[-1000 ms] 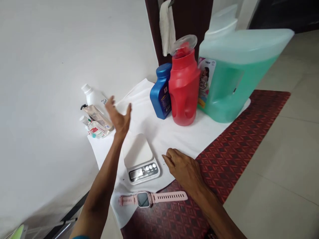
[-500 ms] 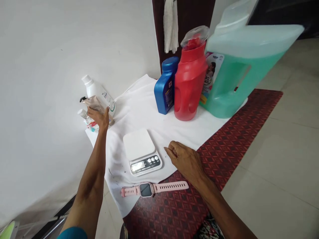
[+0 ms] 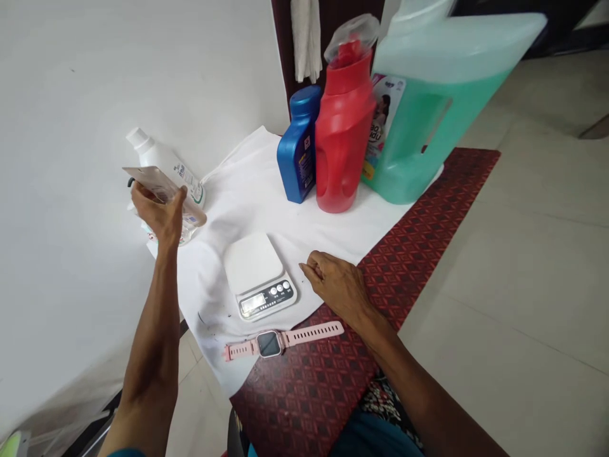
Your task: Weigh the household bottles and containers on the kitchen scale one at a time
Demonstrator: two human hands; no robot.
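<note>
My left hand (image 3: 160, 212) is closed around a beige squeeze tube (image 3: 155, 179), which tilts with one end up to the left. Behind it a white bottle (image 3: 164, 158) leans near the wall. Part of another small bottle is hidden behind my wrist. My right hand (image 3: 335, 279) rests by the cloth's front edge with its fingers curled in; nothing shows in them. Between my hands lies a white kitchen scale (image 3: 254, 263) with nothing on its plate. A pink smartwatch (image 3: 269, 344) is stretched out in front of the scale.
A blue bottle (image 3: 297, 152), a red jug (image 3: 340, 139) and a large jug of green liquid (image 3: 409, 133) stand at the back right. A white cloth (image 3: 233, 190) covers part of the red patterned table (image 3: 304, 393). The wall (image 3: 95, 82) borders the left side.
My left hand has gripped the beige tube and raised it slightly off the group of bottles. The right hand keeps its pose by the scale. The whole view has shifted a little.
</note>
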